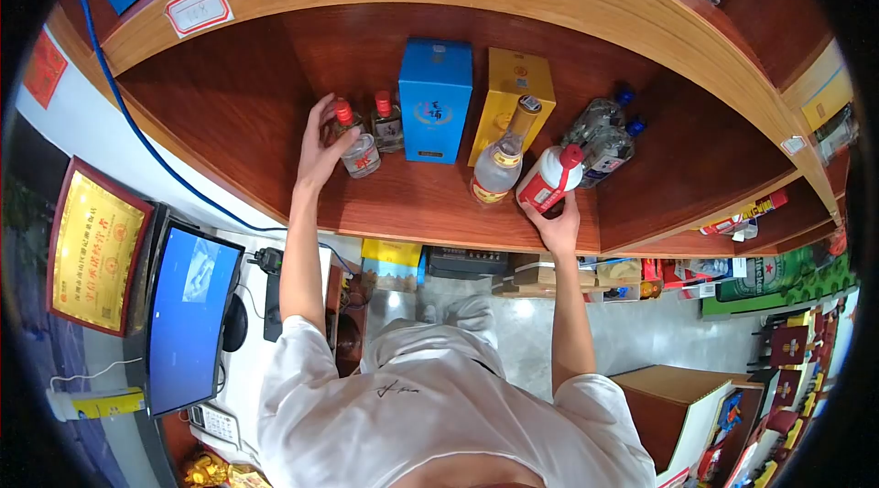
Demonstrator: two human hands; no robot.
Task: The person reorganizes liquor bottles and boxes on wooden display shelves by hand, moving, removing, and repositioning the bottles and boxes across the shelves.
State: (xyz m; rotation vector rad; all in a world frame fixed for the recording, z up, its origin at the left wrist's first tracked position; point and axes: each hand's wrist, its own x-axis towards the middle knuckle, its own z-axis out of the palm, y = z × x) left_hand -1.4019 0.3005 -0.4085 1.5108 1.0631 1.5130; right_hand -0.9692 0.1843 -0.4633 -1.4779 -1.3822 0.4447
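From my chest, with twelve straight ahead into the wooden shelf (412, 209), my left hand (322, 154) is at eleven, curled round a small red-capped bottle (363, 158), thumb across its front. My right hand (557, 230) is at one, gripping the white bottle (553, 175) low down; I cannot tell whether its base touches the board.

Just beyond my left bottle, a second small bottle (389, 128) stands close. At twelve, the upright blue box (435, 103) fills the space between my hands. Halfway to one, a gold-necked bottle (499, 172) stands beside my white one, partly hiding the yellow box (499, 90). Past my right hand, also toward one, blue-capped bottles (606, 151) crowd the far side. Outside the shelf, the lit monitor (188, 319) sits between nine and ten.
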